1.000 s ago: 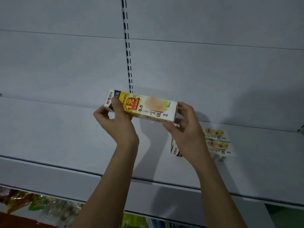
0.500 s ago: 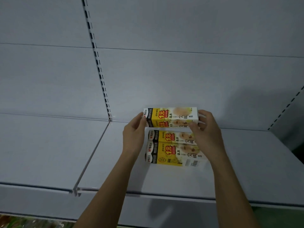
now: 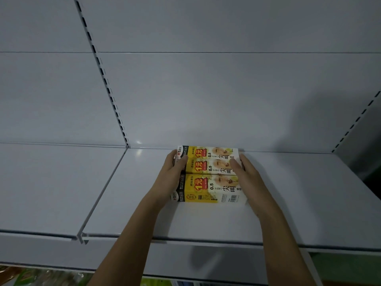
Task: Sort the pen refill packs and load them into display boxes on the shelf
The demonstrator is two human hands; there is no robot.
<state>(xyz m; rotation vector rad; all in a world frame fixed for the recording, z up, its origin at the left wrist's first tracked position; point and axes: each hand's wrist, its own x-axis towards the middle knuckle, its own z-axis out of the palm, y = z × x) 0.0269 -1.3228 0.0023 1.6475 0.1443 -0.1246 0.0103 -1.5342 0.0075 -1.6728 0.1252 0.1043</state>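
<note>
Three long yellow-and-white pen refill boxes lie side by side on the grey shelf [image 3: 299,203], printed tops up. The back box [image 3: 208,152] sits against the shelf's rear wall, the middle box [image 3: 208,167] touches it, and the front box [image 3: 208,187] shows its barcode side. My left hand [image 3: 169,178] lies flat against the left ends of the back two boxes, thumb resting on top. My right hand [image 3: 249,178] presses their right ends the same way, thumb on the middle box. Both hands' fingertips are partly hidden behind the boxes.
A slotted upright [image 3: 107,85] runs down the back panel to the seam with the neighbouring shelf board [image 3: 51,182] on the left. Another slotted upright [image 3: 354,124] stands at the right. Colourful goods [image 3: 31,277] show below the shelf's front edge.
The box I carried in the air with both hands has come down behind the two boxes on the shelf. My view shifted right and closer to them.
</note>
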